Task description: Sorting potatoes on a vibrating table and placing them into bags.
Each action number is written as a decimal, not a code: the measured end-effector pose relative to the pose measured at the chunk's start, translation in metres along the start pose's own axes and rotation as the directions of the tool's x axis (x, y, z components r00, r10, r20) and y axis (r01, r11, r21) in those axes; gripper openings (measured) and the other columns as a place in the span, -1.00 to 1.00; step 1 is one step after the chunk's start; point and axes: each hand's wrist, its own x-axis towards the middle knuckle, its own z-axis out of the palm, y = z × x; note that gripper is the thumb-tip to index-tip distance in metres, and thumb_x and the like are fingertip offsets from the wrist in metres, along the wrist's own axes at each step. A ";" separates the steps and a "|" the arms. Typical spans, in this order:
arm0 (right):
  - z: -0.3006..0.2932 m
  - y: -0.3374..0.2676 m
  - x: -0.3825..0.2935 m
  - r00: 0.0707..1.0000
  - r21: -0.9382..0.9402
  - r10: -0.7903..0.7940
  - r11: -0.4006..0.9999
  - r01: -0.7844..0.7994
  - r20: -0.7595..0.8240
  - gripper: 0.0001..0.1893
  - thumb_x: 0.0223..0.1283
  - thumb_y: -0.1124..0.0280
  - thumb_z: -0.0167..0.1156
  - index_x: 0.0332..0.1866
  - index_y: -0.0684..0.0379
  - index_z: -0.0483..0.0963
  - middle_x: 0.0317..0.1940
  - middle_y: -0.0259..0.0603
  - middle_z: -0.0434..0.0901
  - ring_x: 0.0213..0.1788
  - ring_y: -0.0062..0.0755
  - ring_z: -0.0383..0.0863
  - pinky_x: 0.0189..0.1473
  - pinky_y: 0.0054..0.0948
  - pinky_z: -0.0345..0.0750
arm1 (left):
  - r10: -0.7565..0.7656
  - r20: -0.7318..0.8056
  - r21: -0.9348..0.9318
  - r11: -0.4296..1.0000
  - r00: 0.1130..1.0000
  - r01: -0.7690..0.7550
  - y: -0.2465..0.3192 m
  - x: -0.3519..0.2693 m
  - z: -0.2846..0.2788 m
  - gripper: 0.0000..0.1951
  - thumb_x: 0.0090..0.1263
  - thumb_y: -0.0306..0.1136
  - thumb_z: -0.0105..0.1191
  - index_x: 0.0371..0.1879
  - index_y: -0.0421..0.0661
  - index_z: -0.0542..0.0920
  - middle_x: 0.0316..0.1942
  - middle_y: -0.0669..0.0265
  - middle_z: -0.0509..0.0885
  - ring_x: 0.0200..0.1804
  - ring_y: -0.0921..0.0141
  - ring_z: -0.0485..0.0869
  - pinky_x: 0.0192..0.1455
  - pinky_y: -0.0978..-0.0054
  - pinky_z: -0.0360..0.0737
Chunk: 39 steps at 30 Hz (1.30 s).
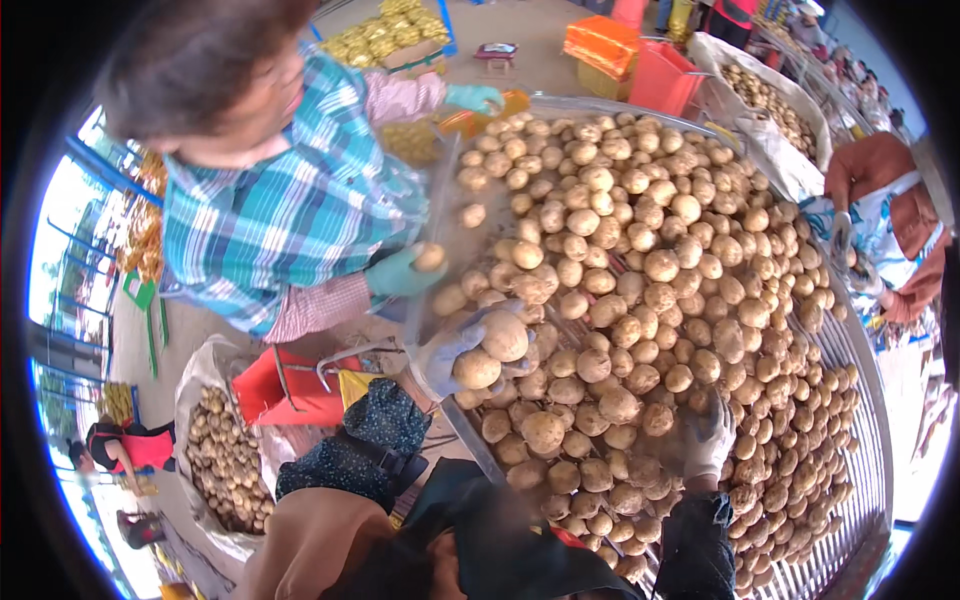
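My left hand (441,365), in a pale blue glove, is palm up near the left rim of a slatted metal sorting table (874,420). It holds two large potatoes, an upper potato (504,336) and a lower potato (476,369). My right hand (710,442), in a soiled white glove, reaches down among the heaped brown potatoes (619,405). Its fingertips are blurred and partly hidden against the heap, so whether they grip a potato cannot be told.
Across the left rim, a co-worker in a plaid top (300,202) holds a potato (429,257). Another person (889,217) works at the right edge. Potato sacks (225,450) and a red basket (289,390) stand at left. Behind are an orange crate (600,46) and another sack (780,169).
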 end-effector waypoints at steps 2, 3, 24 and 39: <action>0.009 0.002 -0.012 0.999 -0.008 -0.048 0.999 0.048 -0.017 -0.38 0.16 0.24 0.41 0.36 0.13 0.50 0.23 0.00 0.64 0.31 0.07 0.54 0.40 -0.05 0.44 | 0.059 -0.069 0.067 0.996 0.996 -0.054 -0.010 -0.062 -0.030 -0.28 0.57 -0.04 0.04 0.59 -0.18 0.20 0.40 0.03 0.51 0.35 0.13 0.58 0.31 0.14 0.61; 0.012 0.004 -0.016 0.998 -0.003 -0.065 0.998 0.065 -0.018 -0.38 0.15 0.23 0.42 0.36 0.13 0.51 0.22 -0.01 0.64 0.30 0.06 0.55 0.38 -0.06 0.45 | 0.073 -0.105 0.055 0.996 0.992 -0.068 -0.011 -0.095 -0.044 -0.28 0.57 -0.04 0.04 0.59 -0.18 0.20 0.40 0.03 0.51 0.35 0.13 0.58 0.31 0.14 0.61; 0.012 -0.010 -0.022 0.998 0.002 -0.037 0.999 0.037 0.042 -0.27 0.06 0.42 0.41 0.45 0.11 0.43 0.32 0.04 0.56 0.38 0.08 0.48 0.48 -0.06 0.38 | 0.417 -0.906 0.333 0.595 0.073 0.731 -0.132 -0.227 -0.277 -0.29 0.36 -0.15 0.26 0.48 -0.14 0.41 0.26 -0.03 0.64 0.31 0.06 0.62 0.38 0.21 0.52; -0.016 -0.011 0.020 0.997 0.053 0.066 0.996 -0.067 0.028 -0.31 0.11 0.21 0.44 0.39 0.14 0.47 0.32 -0.04 0.56 0.42 0.05 0.43 0.49 -0.02 0.31 | -0.221 -0.006 0.841 -0.528 0.975 -0.115 -0.043 0.173 0.057 -0.24 0.55 -0.33 0.00 0.69 0.03 0.00 0.68 0.19 0.12 0.35 0.12 0.61 0.37 0.12 0.57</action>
